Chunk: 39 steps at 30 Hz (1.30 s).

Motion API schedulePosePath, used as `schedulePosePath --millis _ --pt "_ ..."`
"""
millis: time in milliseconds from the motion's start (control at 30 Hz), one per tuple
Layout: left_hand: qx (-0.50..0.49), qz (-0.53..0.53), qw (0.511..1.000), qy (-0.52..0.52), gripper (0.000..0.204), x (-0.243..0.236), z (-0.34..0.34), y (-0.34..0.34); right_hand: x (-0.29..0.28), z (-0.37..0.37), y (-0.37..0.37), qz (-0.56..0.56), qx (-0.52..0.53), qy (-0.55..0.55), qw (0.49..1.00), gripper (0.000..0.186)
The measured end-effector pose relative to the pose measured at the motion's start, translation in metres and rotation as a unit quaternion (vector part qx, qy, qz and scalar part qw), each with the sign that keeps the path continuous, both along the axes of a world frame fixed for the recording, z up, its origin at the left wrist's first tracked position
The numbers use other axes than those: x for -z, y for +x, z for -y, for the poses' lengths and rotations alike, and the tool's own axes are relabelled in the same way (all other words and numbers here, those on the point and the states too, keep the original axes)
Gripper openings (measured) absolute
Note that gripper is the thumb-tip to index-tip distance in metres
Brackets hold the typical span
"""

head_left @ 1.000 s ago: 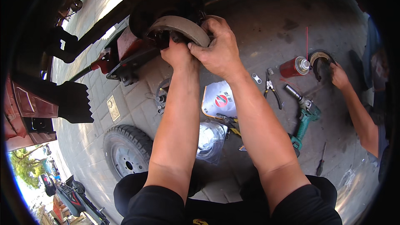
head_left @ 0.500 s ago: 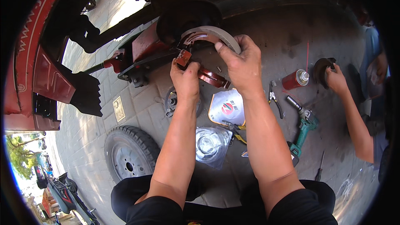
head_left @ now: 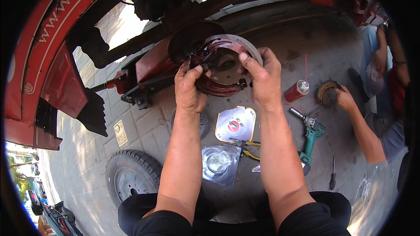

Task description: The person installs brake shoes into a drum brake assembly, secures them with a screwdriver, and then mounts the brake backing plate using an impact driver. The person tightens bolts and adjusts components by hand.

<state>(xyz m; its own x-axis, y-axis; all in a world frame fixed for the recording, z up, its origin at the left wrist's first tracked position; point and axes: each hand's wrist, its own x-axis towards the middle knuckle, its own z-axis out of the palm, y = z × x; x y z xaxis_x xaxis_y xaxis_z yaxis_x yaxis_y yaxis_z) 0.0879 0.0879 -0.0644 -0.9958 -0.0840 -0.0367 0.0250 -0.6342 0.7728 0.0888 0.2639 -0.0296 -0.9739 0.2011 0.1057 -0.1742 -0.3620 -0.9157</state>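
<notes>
My left hand [head_left: 188, 83] is closed on the left end of a brake shoe assembly, where dark linkage and reddish-brown parts meet. My right hand [head_left: 262, 74] grips the curved shoe with a grey lining [head_left: 232, 39], thumb on its inner side. A second, reddish-brown shoe [head_left: 216, 88] curves below, between my hands. Behind the assembly is the dark round hub plate [head_left: 183, 32] under the red vehicle [head_left: 63, 78]. Under my forearms lie a white sheet [head_left: 235, 122], a clear plastic package [head_left: 218, 166] and yellow-handled pliers [head_left: 251, 153]; my fingertips are partly hidden.
At right, a co-worker's hand [head_left: 345, 98] holds another shoe [head_left: 326, 91]; other hands [head_left: 380, 54] show above. A red spray can [head_left: 295, 91], green power tool [head_left: 311, 140] and screwdriver [head_left: 333, 172] lie on the paving. A spare wheel [head_left: 133, 175] lies at lower left.
Both my hands have moved away from the hub plate with the shoes and spread apart, showing the assembly's inner side. The co-worker's shoe has shifted slightly, and the view has shifted.
</notes>
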Motion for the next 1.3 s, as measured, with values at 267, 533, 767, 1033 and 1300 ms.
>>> schedulePosePath --millis 267,533,767,1033,1300 --pt "-0.104 0.118 0.975 0.158 0.025 -0.007 -0.033 0.0 -0.002 0.015 0.002 -0.147 0.109 0.258 0.949 0.039" --pt "-0.017 0.166 0.97 0.175 0.032 -0.012 -0.025 0.002 -0.011 0.005 -0.007 -0.221 0.045 0.358 0.906 0.043" --pt "-0.095 0.118 0.987 0.054 0.022 0.005 -0.015 0.003 -0.013 0.0 -0.021 -0.182 0.008 0.322 0.929 0.04" --pt "-0.207 0.007 0.974 -0.087 0.017 0.002 -0.025 -0.001 -0.009 0.009 -0.009 -0.077 0.026 0.261 0.962 0.038" --pt "-0.199 -0.01 0.972 -0.127 0.014 -0.001 -0.021 -0.002 -0.001 0.014 -0.005 -0.003 -0.016 0.083 0.996 0.035"
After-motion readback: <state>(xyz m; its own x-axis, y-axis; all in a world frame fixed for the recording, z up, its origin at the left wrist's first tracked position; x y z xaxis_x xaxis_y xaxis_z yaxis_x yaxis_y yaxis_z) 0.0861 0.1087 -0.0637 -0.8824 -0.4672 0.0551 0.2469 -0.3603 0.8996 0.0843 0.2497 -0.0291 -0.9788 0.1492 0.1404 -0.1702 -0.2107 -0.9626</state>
